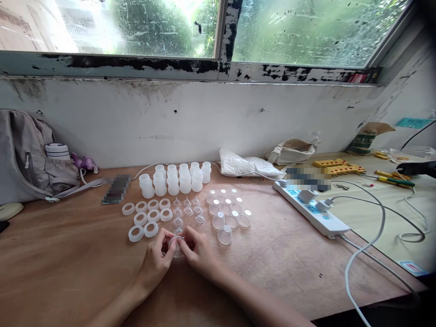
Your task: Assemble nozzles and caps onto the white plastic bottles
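My left hand [157, 256] and my right hand [196, 250] meet low in the middle of the wooden table [68, 268], both pinched on one small clear plastic piece [177, 245]. Beyond my fingers lie several white rings [146, 218], several small clear funnel-shaped pieces [186, 210] and several clear caps [227, 213]. One clear cap [225, 235] lies tipped closest to my right hand. Further back stand two rows of small white bottles [177, 179].
A grey backpack [27, 159] leans on the wall at left, with a phone [116, 188] near it. A white power strip [311, 206] with trailing cables lies at right. Crumpled white bags [248, 165], yellow parts and screwdrivers [395, 179] sit at back right.
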Demonstrator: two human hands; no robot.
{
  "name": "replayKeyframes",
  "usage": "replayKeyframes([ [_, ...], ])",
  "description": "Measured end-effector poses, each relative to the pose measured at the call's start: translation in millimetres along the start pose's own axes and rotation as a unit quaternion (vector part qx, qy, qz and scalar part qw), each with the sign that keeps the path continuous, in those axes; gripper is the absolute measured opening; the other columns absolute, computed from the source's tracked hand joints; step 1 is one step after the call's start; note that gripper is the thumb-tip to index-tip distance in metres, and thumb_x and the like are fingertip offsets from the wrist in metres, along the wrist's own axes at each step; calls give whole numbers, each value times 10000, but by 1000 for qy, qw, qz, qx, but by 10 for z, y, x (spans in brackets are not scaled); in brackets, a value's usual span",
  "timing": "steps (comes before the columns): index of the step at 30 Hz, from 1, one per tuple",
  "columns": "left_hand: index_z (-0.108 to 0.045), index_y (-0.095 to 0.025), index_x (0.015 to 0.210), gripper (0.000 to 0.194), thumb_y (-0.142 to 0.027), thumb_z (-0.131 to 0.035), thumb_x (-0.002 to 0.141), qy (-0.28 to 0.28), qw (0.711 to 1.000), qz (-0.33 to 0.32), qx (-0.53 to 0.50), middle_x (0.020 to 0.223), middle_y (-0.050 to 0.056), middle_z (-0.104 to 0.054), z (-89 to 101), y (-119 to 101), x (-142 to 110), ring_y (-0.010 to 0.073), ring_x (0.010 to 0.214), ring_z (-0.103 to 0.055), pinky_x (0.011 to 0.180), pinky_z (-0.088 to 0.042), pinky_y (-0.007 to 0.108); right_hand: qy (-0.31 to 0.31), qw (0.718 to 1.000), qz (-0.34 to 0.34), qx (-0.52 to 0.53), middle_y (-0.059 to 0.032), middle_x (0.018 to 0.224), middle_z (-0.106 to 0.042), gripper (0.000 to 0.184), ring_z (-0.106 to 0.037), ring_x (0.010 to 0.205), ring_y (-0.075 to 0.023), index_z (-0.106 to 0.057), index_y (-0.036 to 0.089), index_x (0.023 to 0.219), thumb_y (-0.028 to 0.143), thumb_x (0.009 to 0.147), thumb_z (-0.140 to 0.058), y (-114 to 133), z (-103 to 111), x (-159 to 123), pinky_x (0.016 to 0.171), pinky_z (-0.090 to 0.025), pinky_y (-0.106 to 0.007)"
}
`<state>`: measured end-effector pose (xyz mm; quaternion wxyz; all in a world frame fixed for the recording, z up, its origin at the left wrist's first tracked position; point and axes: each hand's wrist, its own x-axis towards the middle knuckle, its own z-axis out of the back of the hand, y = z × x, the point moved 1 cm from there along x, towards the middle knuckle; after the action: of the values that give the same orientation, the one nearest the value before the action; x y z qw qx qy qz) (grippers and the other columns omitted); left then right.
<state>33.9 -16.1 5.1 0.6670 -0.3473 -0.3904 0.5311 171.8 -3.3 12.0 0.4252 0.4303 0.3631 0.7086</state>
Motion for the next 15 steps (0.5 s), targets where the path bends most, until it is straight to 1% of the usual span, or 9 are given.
replayKeyframes([
  [4, -469, -190, 855, 148, -328, -447, 804, -11, 1000, -2, 11, 699, 7, -609, 4, 7, 2, 151, 628, -595, 503, -434, 216, 4, 1000, 3, 2, 51, 502, -451, 94, -398, 440, -74, -508, 183, 736, 241, 785, -453, 25, 15, 11, 426, -305, -183],
  [7, -470, -192, 885, 166, -336, -436, 811, -2, 1000, -10, 21, 707, 7, -601, 7, -15, 3, 150, 629, -591, 506, -434, 219, -3, 1000, 5, -2, 48, 515, -455, 76, -409, 447, -74, -497, 181, 719, 214, 771, -454, 24, 18, 10, 429, -310, -183],
  [11, -463, -196, 815, 139, -331, -427, 812, 6, 1000, -9, 29, 659, -5, -578, 9, -34, -2, 143, 583, -574, 452, -400, 207, 3, 1000, -3, -4, 41, 524, -484, 84, -412, 446, -76, -479, 187, 683, 192, 763, -452, -4, 0, -3, 431, -315, -187],
  [15, -464, -193, 788, 136, -327, -445, 800, 7, 1000, -7, 21, 666, 0, -585, 4, -10, 3, 144, 587, -573, 464, -402, 209, 8, 1000, -7, -7, 38, 532, -509, 75, -424, 449, -77, -476, 189, 678, 191, 752, -466, -18, -8, -5, 435, -326, -187],
])
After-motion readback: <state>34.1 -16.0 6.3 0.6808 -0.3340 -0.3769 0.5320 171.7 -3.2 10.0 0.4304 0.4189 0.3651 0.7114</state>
